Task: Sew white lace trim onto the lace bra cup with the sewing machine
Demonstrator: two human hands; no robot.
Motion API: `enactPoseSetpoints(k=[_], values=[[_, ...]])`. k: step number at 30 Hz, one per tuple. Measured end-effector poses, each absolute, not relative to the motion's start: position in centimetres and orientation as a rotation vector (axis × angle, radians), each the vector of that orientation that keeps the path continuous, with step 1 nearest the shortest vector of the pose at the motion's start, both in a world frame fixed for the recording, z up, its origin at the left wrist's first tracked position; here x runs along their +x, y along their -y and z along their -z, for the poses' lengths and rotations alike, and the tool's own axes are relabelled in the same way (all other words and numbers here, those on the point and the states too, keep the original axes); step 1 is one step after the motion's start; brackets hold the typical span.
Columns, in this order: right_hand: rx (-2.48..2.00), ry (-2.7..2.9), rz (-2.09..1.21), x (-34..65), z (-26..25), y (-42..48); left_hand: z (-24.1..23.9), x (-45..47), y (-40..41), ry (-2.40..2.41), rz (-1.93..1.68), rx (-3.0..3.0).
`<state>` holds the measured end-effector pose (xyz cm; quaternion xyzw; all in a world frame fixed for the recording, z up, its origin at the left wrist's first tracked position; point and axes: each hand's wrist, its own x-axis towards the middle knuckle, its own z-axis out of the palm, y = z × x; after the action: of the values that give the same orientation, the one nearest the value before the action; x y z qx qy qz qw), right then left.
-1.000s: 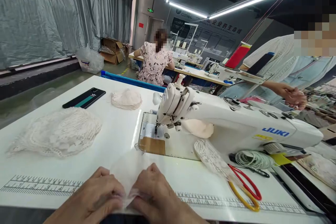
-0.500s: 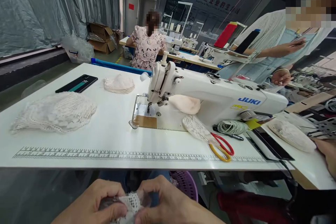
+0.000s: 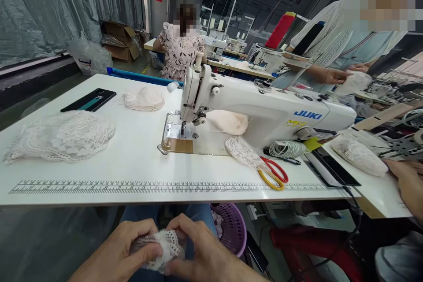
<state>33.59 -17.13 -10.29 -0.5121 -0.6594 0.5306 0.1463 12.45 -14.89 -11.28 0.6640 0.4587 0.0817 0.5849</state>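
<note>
Below the table's front edge, over my lap, my left hand (image 3: 128,251) and my right hand (image 3: 201,253) both pinch a small white lace piece (image 3: 167,246) between thumbs and fingers. The lace is bunched up between them. Ahead on the white table (image 3: 139,158) stands a white JUKI sewing machine (image 3: 264,112), its needle at the left end over a brown patch (image 3: 180,144).
A lace pile (image 3: 62,135), a black phone (image 3: 88,99) and pale cups (image 3: 144,98) lie left on the table. Red and yellow scissors (image 3: 272,174) and coiled cord (image 3: 286,148) sit right. A purple basket (image 3: 231,227) is underneath. Other people work behind and at right.
My hands pulled the lace piece off the table's front edge down toward my lap. The camera view drew back and tilted down; the person at right shifted their hands.
</note>
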Motion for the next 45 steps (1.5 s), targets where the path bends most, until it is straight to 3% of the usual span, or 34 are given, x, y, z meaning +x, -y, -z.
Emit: enactPoseSetpoints(k=[5, 12, 17, 39, 45], values=[[-1.367, 1.941, -1.493, 33.8, 10.8, 16.9, 12.4, 12.9, 15.2, -0.95, -0.291, 1.315], [-1.052, 1.61, -1.915, 35.3, 12.9, 16.1, 14.8, 12.2, 15.3, -0.978, -0.336, 1.06], [-1.101, 1.613, -1.791, 35.2, 14.4, 16.8, 14.7, 12.1, 15.4, -1.065, -0.345, 1.004], [-1.107, 1.538, -2.017, 35.5, 13.3, 16.4, 15.1, 13.6, 15.5, -0.931, -0.261, 1.071], [-1.165, 1.591, -1.835, 35.0, 13.4, 16.4, 14.1, 14.1, 15.1, -0.975, -0.227, 1.281]])
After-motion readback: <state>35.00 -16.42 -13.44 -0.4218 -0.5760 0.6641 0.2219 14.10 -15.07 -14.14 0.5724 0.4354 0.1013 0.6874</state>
